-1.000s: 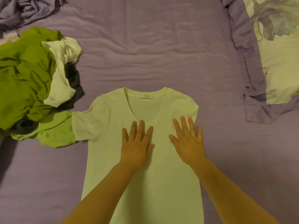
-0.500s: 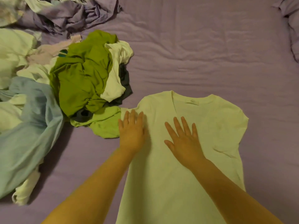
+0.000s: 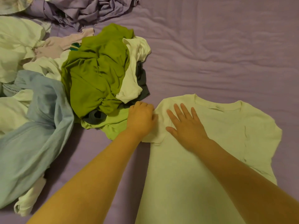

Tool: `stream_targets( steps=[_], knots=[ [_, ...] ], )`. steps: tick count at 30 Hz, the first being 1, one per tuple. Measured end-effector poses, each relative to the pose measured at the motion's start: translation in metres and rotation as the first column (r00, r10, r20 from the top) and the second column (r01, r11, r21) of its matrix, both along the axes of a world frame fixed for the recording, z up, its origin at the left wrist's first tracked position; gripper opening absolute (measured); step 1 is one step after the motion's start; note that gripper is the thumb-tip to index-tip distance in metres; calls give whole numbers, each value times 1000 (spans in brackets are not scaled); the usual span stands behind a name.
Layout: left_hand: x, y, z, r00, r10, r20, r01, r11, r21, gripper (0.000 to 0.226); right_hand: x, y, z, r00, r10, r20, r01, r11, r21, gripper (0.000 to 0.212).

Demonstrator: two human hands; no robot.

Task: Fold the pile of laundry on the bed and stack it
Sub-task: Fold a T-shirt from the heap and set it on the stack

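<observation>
The white shirt [image 3: 202, 159] is lying flat on the bed [image 3: 210, 54], at the lower right of the frame. The right hand [image 3: 186, 125] is pressing on it with fingers spread apart. The left hand [image 3: 140, 118] is curling its grip onto the shirt's sleeve [image 3: 157, 133]. The folding is just starting; next the sleeve needs bringing over the middle. The pile of clothes [image 3: 90, 81] is waiting at the upper left. A moment ago the left hand was lying flat.
</observation>
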State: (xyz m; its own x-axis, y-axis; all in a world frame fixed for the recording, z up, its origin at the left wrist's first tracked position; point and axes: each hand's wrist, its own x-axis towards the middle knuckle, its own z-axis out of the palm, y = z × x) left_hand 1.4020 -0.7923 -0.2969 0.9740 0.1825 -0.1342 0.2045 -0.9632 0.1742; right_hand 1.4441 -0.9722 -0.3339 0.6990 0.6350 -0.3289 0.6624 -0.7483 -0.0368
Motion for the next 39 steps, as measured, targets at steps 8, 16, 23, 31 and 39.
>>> stream_targets(
  steps=[8,16,23,31,39],
  knots=[
    [3,11,20,994,96,-52,-108,939,-328,20,-11,3,-4,991,-125,-48,128,989,69,75],
    [6,-20,33,858,407,-314,-482,427,-765,36,-32,-18,11,934,-306,-184,346,905,249,75],
    [-21,-71,5,991,-121,-50,101,950,-296,48,-65,-84,17,938,-319,-136,342,918,199,61],
    [-50,-82,-63,967,-232,-104,241,967,81,71,-85,-132,-1,966,-257,10,256,965,56,65],
    [-63,-104,-51,970,-230,-78,236,968,80,74,-90,-155,-5,988,-143,54,136,984,117,66]
  ],
)
